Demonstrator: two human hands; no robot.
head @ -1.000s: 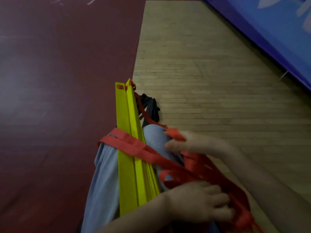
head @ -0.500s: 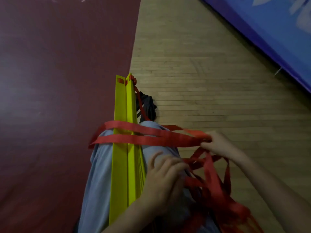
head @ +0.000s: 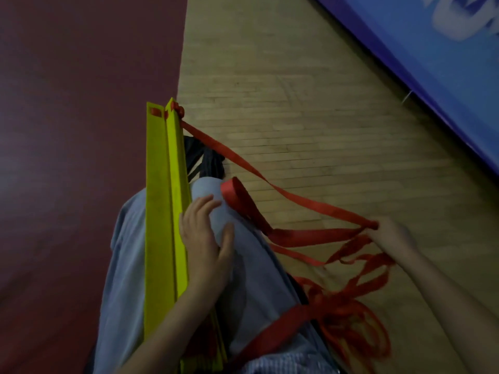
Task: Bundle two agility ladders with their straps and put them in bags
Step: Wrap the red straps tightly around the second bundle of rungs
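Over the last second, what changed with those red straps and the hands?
The red straps that crossed the yellow rungs have come off them; the right hand, pinching them, pulled them out to the right. The left hand left the strap heap and now lies flat against the rungs. The rungs stay stacked on the leg, pointing forward.

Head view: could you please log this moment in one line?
left hand rests against yellow rungs | right hand pinches red straps | rungs not yet tied
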